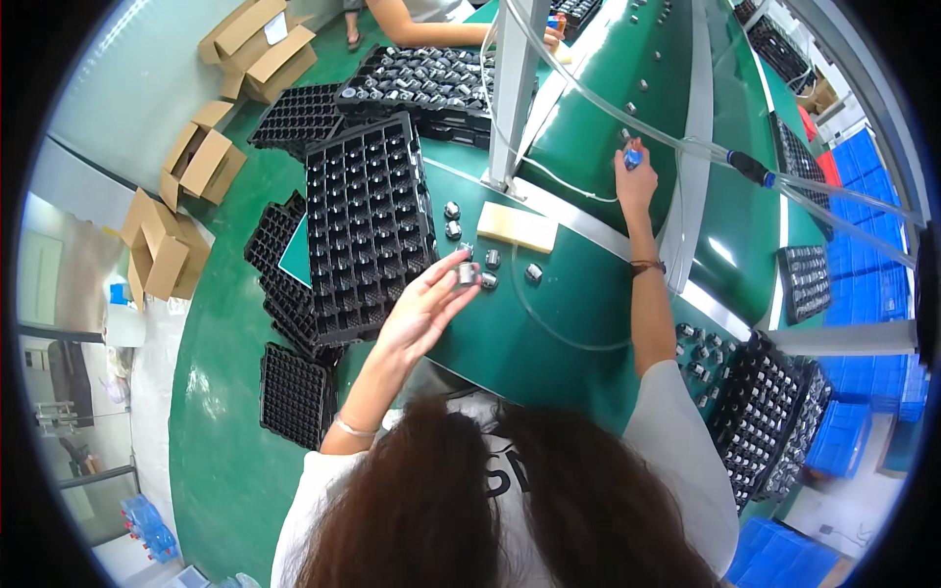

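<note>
Hands are working apart: the left hand [423, 306] is pinching a small silver metal part [467, 273] between its fingertips, just near of a loose cluster of like parts [490, 260] lying on the green worktop [549, 333]. Just left of that hand, a black compartment tray [368, 220] is sitting on a stack of similar trays, its cells looking mostly empty. Farther off and to the right, the right hand [635, 181] is reaching up the sloped green surface and closing on a small blue tool [633, 156], which seems joined to a clear hose [686, 145]; how firmly it is gripping is hard to tell. A pale flat block [518, 226] is lying between the two hands. At the far edge, another person's hand [554, 32] is resting by a tray filled with parts [421, 78]. Judging from this, the sorting step is under way, and the next move is calling for a careful lowering of the part into a free cell.
</note>
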A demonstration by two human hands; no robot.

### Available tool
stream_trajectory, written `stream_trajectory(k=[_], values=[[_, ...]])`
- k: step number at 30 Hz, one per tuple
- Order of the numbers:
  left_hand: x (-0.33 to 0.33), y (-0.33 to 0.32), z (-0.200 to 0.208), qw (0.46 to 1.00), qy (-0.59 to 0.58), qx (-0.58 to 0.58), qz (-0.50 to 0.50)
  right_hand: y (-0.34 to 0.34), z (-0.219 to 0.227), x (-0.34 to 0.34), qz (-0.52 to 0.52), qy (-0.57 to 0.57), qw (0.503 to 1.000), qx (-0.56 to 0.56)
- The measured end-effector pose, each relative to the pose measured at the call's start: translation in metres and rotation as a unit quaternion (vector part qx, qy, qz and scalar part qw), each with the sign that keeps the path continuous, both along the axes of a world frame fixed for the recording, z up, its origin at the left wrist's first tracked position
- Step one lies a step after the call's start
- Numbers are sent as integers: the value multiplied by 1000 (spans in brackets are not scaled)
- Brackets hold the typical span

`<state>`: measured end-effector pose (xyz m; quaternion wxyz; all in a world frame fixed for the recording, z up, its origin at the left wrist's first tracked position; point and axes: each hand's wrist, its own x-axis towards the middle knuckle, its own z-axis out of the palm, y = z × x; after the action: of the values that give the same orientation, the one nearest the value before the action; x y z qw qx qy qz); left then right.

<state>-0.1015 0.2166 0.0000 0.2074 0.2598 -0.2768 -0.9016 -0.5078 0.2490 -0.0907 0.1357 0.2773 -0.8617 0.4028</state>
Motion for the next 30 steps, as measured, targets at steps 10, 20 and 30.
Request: stream_trajectory(k=[10,20,30], values=[[-43,16,-19,998,3,9,57,33,56,144,334,-421,786,-305],[-48,27,-15,998,-10,-18,53,56,83,224,419,-432,755,-260],[-40,20,-30,997,8,-54,47,51,77,231,469,-432,740,-213]])
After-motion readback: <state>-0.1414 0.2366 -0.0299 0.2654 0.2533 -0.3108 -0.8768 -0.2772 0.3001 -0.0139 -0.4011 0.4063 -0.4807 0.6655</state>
